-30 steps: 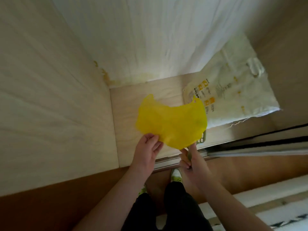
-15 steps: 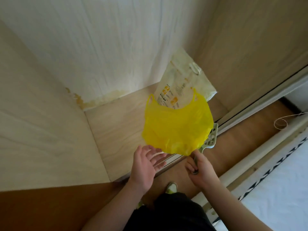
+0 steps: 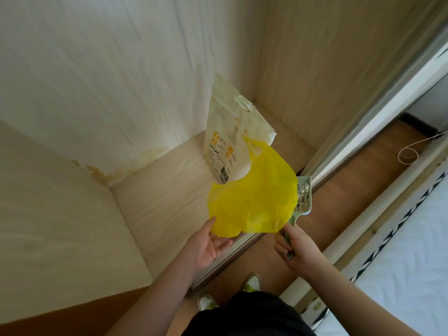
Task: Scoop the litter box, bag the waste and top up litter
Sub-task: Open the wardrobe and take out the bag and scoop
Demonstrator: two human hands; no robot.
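A yellow plastic bag [image 3: 254, 204] hangs in the air in front of me, spread out flat. My right hand [image 3: 297, 251] grips the handle of a pale green slotted litter scoop [image 3: 303, 197], whose head sticks out behind the bag's right edge. The bag's lower right corner meets the fingers of that hand. My left hand [image 3: 209, 246] is palm up with straight fingers, its thumb touching the bag's lower left edge. A white litter bag [image 3: 228, 139] with orange print leans against the back wall of the wardrobe. No litter box is in view.
The wardrobe's pale wooden floor [image 3: 169, 190] lies ahead, edged by a sliding-door track [image 3: 244, 248]. Brown floorboards [image 3: 351, 180] run to the right, with a loop of string [image 3: 409, 155] on them. A white mattress [image 3: 417, 251] with a patterned border lies at lower right. My shoes [image 3: 252, 282] are below.
My left hand has let go of its pinch on the bag and opened beneath it. The bag and scoop have shifted right in view, and more of the scoop head shows.
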